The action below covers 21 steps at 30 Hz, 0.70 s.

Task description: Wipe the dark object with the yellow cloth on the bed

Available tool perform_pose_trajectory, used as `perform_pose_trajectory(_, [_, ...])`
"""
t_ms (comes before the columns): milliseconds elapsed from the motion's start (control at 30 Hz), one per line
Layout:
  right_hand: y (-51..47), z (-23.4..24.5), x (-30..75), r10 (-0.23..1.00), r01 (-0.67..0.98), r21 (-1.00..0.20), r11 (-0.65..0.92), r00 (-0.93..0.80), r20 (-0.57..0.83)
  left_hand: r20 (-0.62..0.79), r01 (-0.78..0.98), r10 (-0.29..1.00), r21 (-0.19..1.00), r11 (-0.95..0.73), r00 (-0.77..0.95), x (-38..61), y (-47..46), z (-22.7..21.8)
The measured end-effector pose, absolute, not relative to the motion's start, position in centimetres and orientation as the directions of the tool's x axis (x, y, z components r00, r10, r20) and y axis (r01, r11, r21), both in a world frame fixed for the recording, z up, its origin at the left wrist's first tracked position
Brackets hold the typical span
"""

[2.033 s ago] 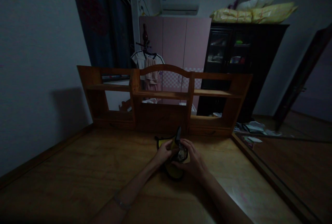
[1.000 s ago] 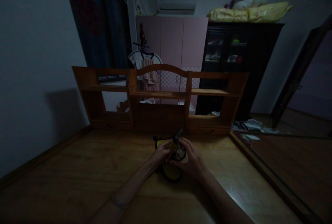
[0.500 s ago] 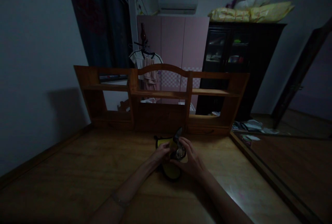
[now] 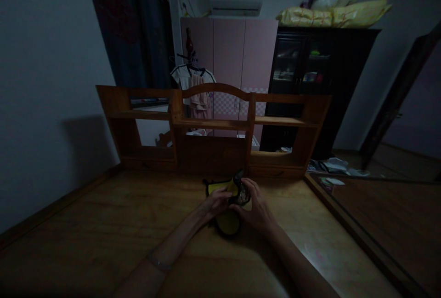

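Observation:
In the head view, a yellow piece with a dark border (image 4: 228,225) lies on the wooden bed board or tabletop, partly under both hands. Its exact kind is too dark to make out. My left hand (image 4: 217,200) pinches a raised yellow flap of it, fingers closed. On the right, my right hand (image 4: 257,208) curves around a dark, shiny patterned part (image 4: 244,194) beside that flap, with thumb below and fingers above. A dark tip stands up between the hands. My palms hide much of the piece.
A wooden shelf unit (image 4: 213,125) stands along the far edge. A raised wooden rim (image 4: 344,224) runs down the right side, and a wall (image 4: 51,105) rises at left. Beyond are a pink wardrobe (image 4: 227,49), a dark cabinet (image 4: 320,72) and hanging clothes (image 4: 198,88).
The dark patterned part has shifted slightly right along with my right hand. More of the yellow flap now shows between my hands. The view has tilted a little.

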State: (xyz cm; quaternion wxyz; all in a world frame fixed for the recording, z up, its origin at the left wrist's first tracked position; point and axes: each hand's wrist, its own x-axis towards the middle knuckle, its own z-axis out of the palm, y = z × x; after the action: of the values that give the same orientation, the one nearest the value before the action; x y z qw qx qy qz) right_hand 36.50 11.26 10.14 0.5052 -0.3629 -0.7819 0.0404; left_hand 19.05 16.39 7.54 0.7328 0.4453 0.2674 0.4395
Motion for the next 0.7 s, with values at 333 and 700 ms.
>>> perform_pose_trajectory(333, [11.5, 10.1, 36.8, 0.626, 0.524, -0.436, 0.732, -0.262, 0.735, 0.059, -0.41, 0.838, 0.889, 0.203, 0.542, 18.9, 16.1, 7.5])
perform_pose_trajectory(700, [11.4, 9.9, 36.8, 0.629, 0.535, -0.424, 0.731, -0.288, 0.722, 0.027, -0.367, 0.851, 0.909, 0.197, 0.524, 19.0, 16.4, 6.8])
